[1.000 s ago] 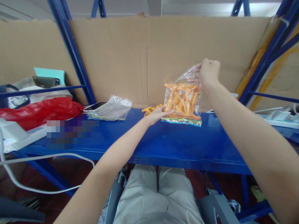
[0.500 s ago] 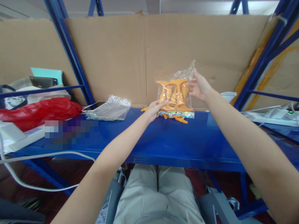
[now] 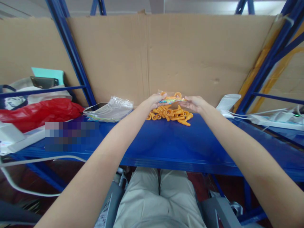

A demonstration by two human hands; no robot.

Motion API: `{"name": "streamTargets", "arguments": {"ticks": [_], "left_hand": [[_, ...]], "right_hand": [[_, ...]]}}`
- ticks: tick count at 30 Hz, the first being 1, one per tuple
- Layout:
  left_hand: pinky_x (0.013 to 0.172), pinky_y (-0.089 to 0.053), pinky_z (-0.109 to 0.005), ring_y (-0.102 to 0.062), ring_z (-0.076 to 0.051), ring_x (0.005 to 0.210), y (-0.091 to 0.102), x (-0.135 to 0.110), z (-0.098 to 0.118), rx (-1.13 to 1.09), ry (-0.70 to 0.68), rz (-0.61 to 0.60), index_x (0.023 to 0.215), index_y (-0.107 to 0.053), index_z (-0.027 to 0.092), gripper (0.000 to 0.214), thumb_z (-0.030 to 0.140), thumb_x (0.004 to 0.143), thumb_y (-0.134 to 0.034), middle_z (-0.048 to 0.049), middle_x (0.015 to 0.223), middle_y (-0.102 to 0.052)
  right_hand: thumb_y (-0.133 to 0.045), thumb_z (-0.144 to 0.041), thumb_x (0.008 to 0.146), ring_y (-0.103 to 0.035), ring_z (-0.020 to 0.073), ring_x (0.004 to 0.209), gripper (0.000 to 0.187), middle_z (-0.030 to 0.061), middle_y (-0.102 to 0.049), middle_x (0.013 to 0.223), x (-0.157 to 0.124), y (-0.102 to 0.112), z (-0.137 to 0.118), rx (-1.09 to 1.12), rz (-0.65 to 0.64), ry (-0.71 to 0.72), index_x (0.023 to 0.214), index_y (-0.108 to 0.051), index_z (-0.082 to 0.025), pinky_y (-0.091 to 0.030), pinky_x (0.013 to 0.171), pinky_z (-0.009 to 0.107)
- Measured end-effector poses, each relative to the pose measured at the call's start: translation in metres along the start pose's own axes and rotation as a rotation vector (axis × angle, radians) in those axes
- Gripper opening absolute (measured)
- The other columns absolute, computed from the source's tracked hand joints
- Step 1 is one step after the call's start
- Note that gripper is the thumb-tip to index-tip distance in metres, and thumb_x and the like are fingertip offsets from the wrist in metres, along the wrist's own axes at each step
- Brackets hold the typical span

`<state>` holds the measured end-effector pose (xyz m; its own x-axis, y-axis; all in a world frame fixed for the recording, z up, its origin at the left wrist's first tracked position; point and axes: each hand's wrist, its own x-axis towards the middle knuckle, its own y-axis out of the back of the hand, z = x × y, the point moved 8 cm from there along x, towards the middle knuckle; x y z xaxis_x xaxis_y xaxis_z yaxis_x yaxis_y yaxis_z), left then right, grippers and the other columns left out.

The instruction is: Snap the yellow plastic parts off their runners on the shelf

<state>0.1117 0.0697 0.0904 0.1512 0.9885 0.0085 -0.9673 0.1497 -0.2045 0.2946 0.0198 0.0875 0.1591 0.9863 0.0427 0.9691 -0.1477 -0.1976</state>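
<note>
A clear plastic bag (image 3: pixel 171 98) with orange plastic pieces inside and a colourful printed strip is held up between my two hands, tipped nearly flat. My left hand (image 3: pixel 156 100) grips its left end, fingers closed on the plastic. At the right end my right hand (image 3: pixel 193 103) pinches the bag's edge. Just below and behind the bag, a pile of loose orange plastic pieces (image 3: pixel 169 113) with round cup-like ends lies on the blue shelf top (image 3: pixel 171 145). What exactly the orange pieces are, I cannot make out.
Flat clear bags (image 3: pixel 111 110) lie left of the pile, by a dark phone-like object. A red plastic bag (image 3: pixel 45 110) and white power strip (image 3: pixel 26 139) are farther left. On the right stand a white holder (image 3: pixel 229 104) and another power strip (image 3: pixel 277 120). Cardboard (image 3: pixel 114 57) closes the back.
The bag was upright with its top stretched up by my right hand; now it is tipped flat and higher off the shelf. My right hand has come down, uncovering the pile and white holder.
</note>
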Motion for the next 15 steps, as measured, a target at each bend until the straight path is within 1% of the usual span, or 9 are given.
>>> {"name": "streamTargets", "arguments": {"ticks": [2,5,7,9,10,12,15], "left_hand": [[0.085,-0.064,-0.031,-0.071,-0.021,0.097,0.004,0.004,-0.004,0.019,0.02,0.028,0.124,-0.062,0.011,0.042,0.015,0.084,-0.072,-0.0121,0.104,-0.07],[0.073,-0.064,-0.027,-0.073,-0.02,0.088,0.011,0.007,-0.012,0.092,0.055,0.059,0.125,-0.061,0.008,0.042,0.014,0.084,-0.071,-0.0131,0.098,-0.071],[0.064,-0.062,-0.023,-0.073,-0.02,0.081,0.013,0.008,-0.016,0.16,0.064,0.037,0.122,-0.062,0.007,0.036,0.015,0.087,-0.067,-0.013,0.088,-0.072],[0.058,-0.059,-0.022,-0.073,-0.021,0.076,0.014,0.007,-0.021,0.231,0.075,0.01,0.118,-0.064,0.003,0.032,0.017,0.089,-0.065,-0.0141,0.078,-0.072],[0.055,-0.057,-0.022,-0.073,-0.022,0.074,0.015,0.007,-0.022,0.265,0.082,0.015,0.116,-0.065,0.001,0.031,0.017,0.089,-0.065,-0.015,0.074,-0.071],[0.053,-0.055,-0.024,-0.073,-0.024,0.071,0.02,0.007,-0.023,0.322,0.086,0.071,0.115,-0.064,-0.001,0.032,0.017,0.089,-0.065,-0.0165,0.07,-0.07],[0.052,-0.054,-0.027,-0.073,-0.026,0.068,0.025,0.011,-0.021,0.368,0.065,0.152,0.113,-0.065,-0.001,0.028,0.013,0.089,-0.062,-0.017,0.068,-0.07]], "right_hand": [[-0.04,0.002,0.093,-0.068,0.0113,0.06,0.024,0.0038,-0.068,0.067,0.005,0.003,0.004,0.043,0.044,0.006,0.094,-0.06,-0.012,-0.06,0.065,0.021],[-0.037,0.003,0.094,-0.067,0.0102,0.058,0.027,0.0048,-0.067,0.066,0.01,0.005,0.015,0.068,0.066,-0.068,0.1,-0.061,-0.009,-0.059,0.064,0.017],[-0.036,0.001,0.095,-0.066,0.01,0.057,0.029,0.0053,-0.067,0.066,0.011,0.006,0.024,0.065,0.055,-0.138,0.103,-0.062,-0.009,-0.058,0.062,0.016],[-0.037,0.0,0.096,-0.066,0.0097,0.056,0.029,0.0054,-0.069,0.068,0.011,0.007,0.032,0.052,0.043,-0.182,0.106,-0.062,-0.01,-0.057,0.058,0.015],[-0.038,0.0,0.096,-0.066,0.0098,0.056,0.028,0.0059,-0.07,0.07,0.011,0.008,0.035,0.04,0.037,-0.199,0.107,-0.061,-0.011,-0.057,0.057,0.016],[-0.04,-0.002,0.096,-0.069,0.0105,0.059,0.027,0.0079,-0.073,0.077,0.013,0.01,0.041,0.01,0.016,-0.222,0.112,-0.06,-0.011,-0.059,0.059,0.018],[-0.045,-0.008,0.096,-0.073,0.0148,0.066,0.026,0.0114,-0.076,0.085,0.016,0.011,0.046,-0.064,-0.017,-0.258,0.116,-0.061,-0.013,-0.062,0.065,0.025]]}}
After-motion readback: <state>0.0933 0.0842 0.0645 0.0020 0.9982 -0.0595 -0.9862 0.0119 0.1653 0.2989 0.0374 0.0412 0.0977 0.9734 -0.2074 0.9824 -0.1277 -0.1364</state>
